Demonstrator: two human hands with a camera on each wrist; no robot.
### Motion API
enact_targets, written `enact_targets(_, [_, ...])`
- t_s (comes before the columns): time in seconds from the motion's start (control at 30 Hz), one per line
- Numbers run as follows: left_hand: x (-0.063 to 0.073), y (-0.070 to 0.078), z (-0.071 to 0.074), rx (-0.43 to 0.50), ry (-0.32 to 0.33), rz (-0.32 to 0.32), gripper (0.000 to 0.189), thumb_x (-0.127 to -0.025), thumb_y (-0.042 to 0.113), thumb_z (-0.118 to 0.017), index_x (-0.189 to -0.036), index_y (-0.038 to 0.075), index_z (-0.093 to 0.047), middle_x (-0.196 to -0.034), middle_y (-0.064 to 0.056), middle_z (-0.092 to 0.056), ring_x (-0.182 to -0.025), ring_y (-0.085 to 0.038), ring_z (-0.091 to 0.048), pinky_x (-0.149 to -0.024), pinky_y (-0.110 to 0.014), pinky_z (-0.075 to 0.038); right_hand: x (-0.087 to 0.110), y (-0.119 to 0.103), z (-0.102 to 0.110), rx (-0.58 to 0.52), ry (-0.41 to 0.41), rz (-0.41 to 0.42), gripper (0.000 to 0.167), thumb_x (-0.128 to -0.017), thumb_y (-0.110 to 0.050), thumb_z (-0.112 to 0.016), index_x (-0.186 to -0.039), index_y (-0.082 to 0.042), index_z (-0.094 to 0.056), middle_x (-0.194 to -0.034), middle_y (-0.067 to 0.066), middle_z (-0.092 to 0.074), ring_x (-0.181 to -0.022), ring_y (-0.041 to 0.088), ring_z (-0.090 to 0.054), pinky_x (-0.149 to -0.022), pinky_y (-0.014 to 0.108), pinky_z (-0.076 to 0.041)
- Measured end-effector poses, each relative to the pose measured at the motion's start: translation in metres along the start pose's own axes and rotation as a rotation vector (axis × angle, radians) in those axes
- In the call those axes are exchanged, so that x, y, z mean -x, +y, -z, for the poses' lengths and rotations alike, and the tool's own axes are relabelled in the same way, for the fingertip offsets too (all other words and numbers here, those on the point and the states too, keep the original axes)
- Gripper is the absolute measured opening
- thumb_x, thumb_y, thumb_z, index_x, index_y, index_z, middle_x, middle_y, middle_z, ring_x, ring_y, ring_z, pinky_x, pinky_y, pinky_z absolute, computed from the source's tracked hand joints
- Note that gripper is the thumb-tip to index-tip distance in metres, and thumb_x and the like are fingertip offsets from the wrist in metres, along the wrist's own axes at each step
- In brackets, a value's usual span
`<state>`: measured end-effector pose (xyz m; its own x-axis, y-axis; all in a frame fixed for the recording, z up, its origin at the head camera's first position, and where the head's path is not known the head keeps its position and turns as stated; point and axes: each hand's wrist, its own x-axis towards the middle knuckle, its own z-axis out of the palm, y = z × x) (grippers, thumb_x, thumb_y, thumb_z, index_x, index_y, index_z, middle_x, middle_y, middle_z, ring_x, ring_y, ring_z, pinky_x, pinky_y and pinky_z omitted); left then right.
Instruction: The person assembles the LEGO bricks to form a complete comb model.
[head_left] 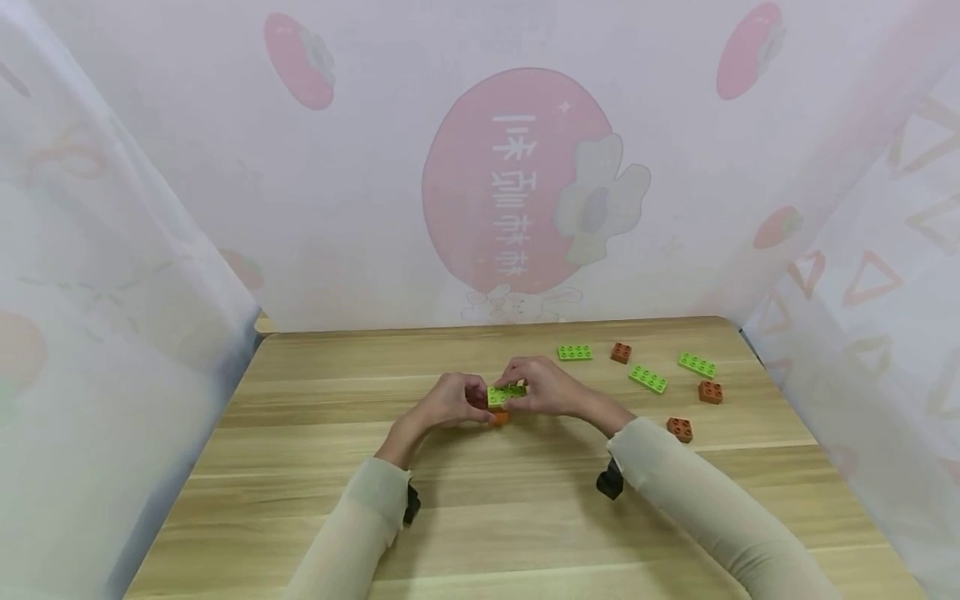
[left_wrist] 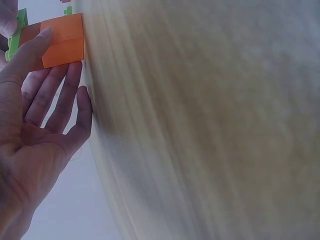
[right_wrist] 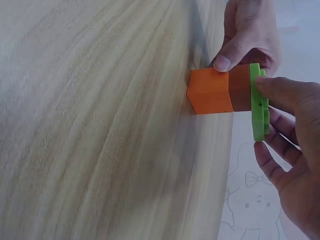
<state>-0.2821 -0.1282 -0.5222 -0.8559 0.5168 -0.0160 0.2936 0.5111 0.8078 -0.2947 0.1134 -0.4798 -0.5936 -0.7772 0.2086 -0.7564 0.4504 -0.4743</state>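
Note:
A small stack stands on the table between the hands: an orange block [right_wrist: 210,92] at the bottom, a reddish-brown brick [right_wrist: 240,97] on it, and a lime-green studded building plate [right_wrist: 256,120] across the top. The left hand [head_left: 452,398] holds the lower stack, its thumb on the orange block near the seam with the brown brick and its fingers behind. From the other side, the right hand [head_left: 549,387] pinches the green plate between thumb and fingers. The plate's far end reaches past the brown brick toward the right hand.
On the table's right side lie more green plates [head_left: 575,352] and several loose reddish-brown bricks [head_left: 679,429]. The wooden table [head_left: 480,517] ends at the back against a printed white curtain [head_left: 360,208], with further curtains on both sides.

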Motion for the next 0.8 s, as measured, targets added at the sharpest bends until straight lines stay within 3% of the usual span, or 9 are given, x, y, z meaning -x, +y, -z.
enact_targets(0.13, [0.0, -0.001, -0.001, 0.007, -0.001, 0.008, 0.021, -0.085, 0.011, -0.091, -0.095, 0.009, -0.072, -0.094, -0.001, -0.079, -0.089, -0.01, -0.074, -0.082, -0.029, -0.061, 0.003, 0.004, 0.006, -0.02, 0.024, 0.038, 0.029, -0.09, -0.016, -0.087, -0.116, -0.006, -0.08, -0.11, 0.006, -0.075, -0.1, 0.02, -0.071, -0.086, 0.036, -0.06])
enact_targets(0.27, [0.0, 0.0, -0.002, 0.009, 0.007, 0.013, 0.023, -0.084, 0.009, -0.091, -0.094, 0.008, -0.071, -0.095, -0.003, -0.08, -0.09, -0.012, -0.074, -0.083, -0.031, -0.062, 0.008, 0.007, 0.014, -0.057, 0.033, 0.063, 0.028, -0.091, -0.012, -0.085, -0.115, 0.0, -0.079, -0.109, 0.01, -0.075, -0.098, 0.026, -0.071, -0.084, 0.047, -0.061])
enact_targets(0.4, [-0.001, 0.001, -0.002, 0.015, 0.011, 0.015, 0.023, -0.083, 0.008, -0.092, -0.094, 0.007, -0.071, -0.096, -0.004, -0.08, -0.09, -0.013, -0.075, -0.083, -0.031, -0.062, 0.016, 0.01, 0.024, -0.071, 0.017, 0.03, 0.026, -0.093, -0.012, -0.084, -0.116, -0.001, -0.079, -0.111, 0.011, -0.074, -0.1, 0.028, -0.07, -0.086, 0.053, -0.06])
enact_targets(0.8, [0.0, -0.001, -0.002, 0.029, 0.02, 0.008, 0.025, -0.082, 0.01, -0.092, -0.094, 0.006, -0.071, -0.095, -0.005, -0.08, -0.089, -0.012, -0.075, -0.08, -0.029, -0.061, 0.045, 0.021, 0.052, -0.017, 0.0, -0.034, 0.028, -0.093, -0.014, -0.083, -0.119, -0.006, -0.078, -0.117, 0.012, -0.074, -0.104, 0.031, -0.071, -0.088, 0.052, -0.06])
